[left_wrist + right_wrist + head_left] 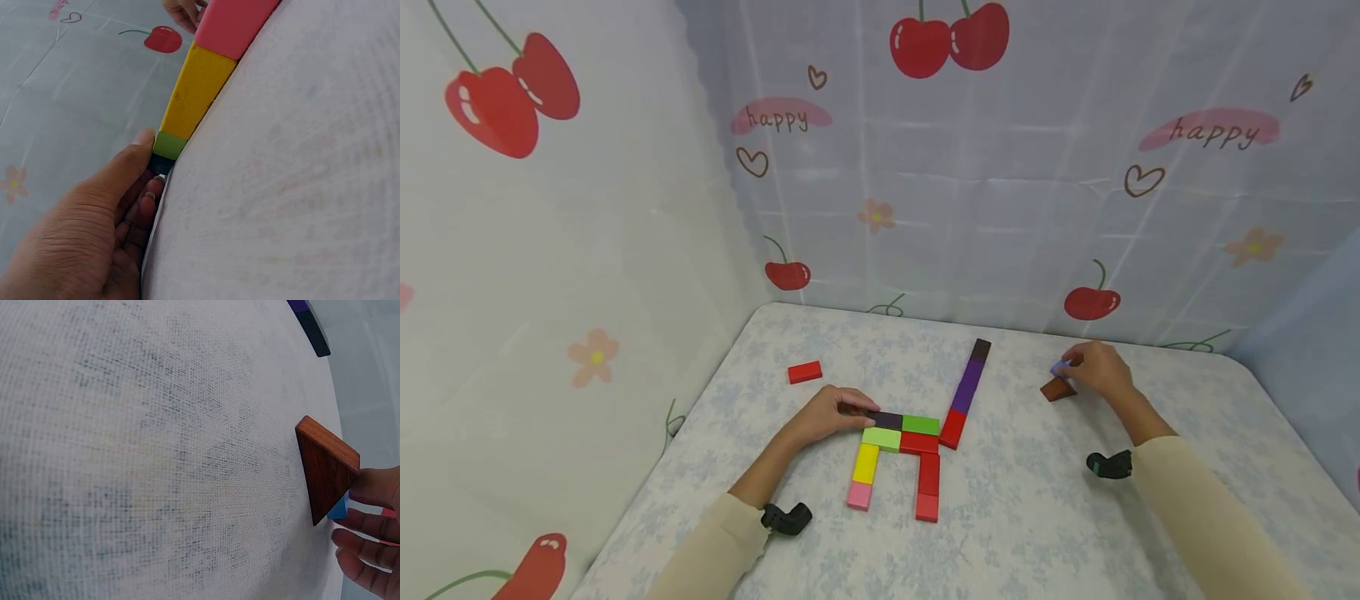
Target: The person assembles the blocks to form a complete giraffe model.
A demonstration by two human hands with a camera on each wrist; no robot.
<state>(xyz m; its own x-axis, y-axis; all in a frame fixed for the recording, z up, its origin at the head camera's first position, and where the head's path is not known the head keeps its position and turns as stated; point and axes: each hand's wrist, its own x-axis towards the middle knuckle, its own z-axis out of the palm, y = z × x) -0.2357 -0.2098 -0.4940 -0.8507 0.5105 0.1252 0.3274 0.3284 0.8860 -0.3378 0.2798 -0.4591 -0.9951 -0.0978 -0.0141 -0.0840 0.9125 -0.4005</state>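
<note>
Flat wooden blocks lie joined on the patterned tabletop. My left hand (pixel 831 414) pinches the left end of a dark block (pixel 889 420) in the top row, beside a green block (pixel 921 425). Below them sit a light green block (pixel 882 439) and a red block (pixel 919 443), with yellow and pink blocks forming one leg and red blocks the other. At the far right, my right hand (pixel 1097 367) pinches a small blue block (pixel 1059 368), which is partly hidden by the fingers. The blue block is right against a brown triangular block (pixel 325 469).
A slanting row of red, purple and black blocks (pixel 967 387) stretches up from the joined blocks' right side. One loose red block (pixel 805 372) lies at the back left. Cherry-printed curtains (pixel 925 208) hang behind the table's far edge and along its left side.
</note>
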